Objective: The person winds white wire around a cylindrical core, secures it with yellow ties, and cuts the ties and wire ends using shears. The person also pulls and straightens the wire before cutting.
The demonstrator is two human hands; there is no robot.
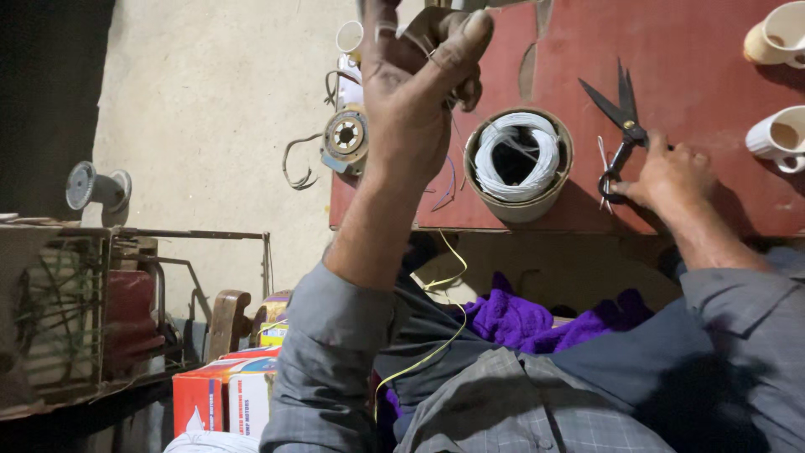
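Head view, left to right: the left hand (415, 92), raised above the table edge, pinches thin wire (450, 180) between its closed fingers, a yellow strand (444, 335) trailing to the lap. Centre, a round tub (518, 205) holds coiled white wire. The right hand (667, 178) rests on black scissors (619, 126) lying on the red table (688, 59), seemingly gripping the handles, though partly hidden. Judged step: preparing a cut; the blades must next meet the held wire.
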